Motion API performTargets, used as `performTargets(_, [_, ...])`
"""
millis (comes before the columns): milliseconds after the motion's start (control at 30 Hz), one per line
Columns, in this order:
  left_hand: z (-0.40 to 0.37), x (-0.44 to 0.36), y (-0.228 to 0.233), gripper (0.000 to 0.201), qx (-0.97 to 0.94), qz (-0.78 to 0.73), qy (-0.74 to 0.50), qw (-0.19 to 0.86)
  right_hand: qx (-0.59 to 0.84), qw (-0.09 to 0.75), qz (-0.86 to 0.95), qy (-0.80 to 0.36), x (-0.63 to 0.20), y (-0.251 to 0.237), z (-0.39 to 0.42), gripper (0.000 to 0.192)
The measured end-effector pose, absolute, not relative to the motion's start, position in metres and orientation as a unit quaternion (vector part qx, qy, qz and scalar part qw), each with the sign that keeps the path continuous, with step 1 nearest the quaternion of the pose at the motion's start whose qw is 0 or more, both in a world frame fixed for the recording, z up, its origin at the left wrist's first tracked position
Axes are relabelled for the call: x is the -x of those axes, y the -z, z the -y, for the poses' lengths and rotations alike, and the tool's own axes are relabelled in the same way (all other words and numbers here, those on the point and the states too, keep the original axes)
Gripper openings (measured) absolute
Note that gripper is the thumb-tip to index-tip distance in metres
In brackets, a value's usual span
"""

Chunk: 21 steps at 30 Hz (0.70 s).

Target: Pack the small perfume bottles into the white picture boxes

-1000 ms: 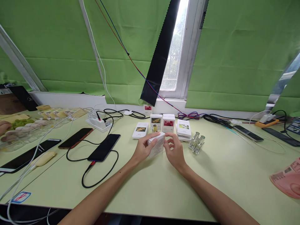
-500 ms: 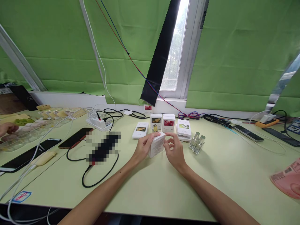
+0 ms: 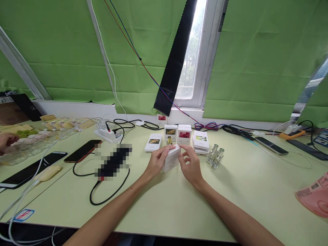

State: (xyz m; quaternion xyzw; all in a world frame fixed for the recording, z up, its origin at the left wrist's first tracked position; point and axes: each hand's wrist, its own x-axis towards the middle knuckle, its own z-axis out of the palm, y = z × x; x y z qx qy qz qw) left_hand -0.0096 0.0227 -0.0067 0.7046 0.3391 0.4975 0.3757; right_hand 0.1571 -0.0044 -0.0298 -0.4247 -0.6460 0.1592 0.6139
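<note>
A small white carton [image 3: 171, 160] with fine print on its near face stands tilted between my hands at the middle of the table. My left hand [image 3: 156, 161] grips its left side, thumb near the top edge. On the other side, my right hand [image 3: 190, 164] has curled fingers at the top right edge and side of the carton. Just behind it shows the gold cap of a bottle [image 3: 169, 140], its body hidden. Two clear glass bottles [image 3: 215, 158] with pale metallic caps lie right of my right hand.
Flat white packs [image 3: 153, 142] lie behind my left hand, beside upright flower-picture boxes [image 3: 184, 136]. More packs [image 3: 201, 140] are stacked to the right. Phones [image 3: 83, 150] and cables lie left. Another person's hand [image 3: 7, 141] is by a clear tray at far left.
My right fingers have shifted very slightly along the top edge of the carton. The other person's hand at far left has moved a little. Otherwise the scene stays the same.
</note>
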Motion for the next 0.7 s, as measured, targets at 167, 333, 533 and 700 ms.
performTargets(167, [-0.0234,0.0095,0.0082,0.045,-0.704,-0.331,-0.499,0.38,0.424,0.605,0.654,-0.164,-0.1558,0.0312,0.0049,0.036])
performTargets(333, [-0.024,0.0092,0.0083,0.046,-0.705,-0.335,-0.497,0.379,0.421,0.599,0.661,-0.163,-0.1556,0.0329,0.004,0.042])
performTargets(533, [-0.0241,0.0092,0.0083,0.045,-0.704,-0.341,-0.502,0.369,0.419,0.598,0.664,-0.159,-0.155,0.0333,0.0035,0.043])
performTargets(700, [-0.0243,0.0094,0.0085,0.045,-0.704,-0.342,-0.504,0.367,0.422,0.597,0.663,-0.162,-0.1548,0.0344,0.003,0.044])
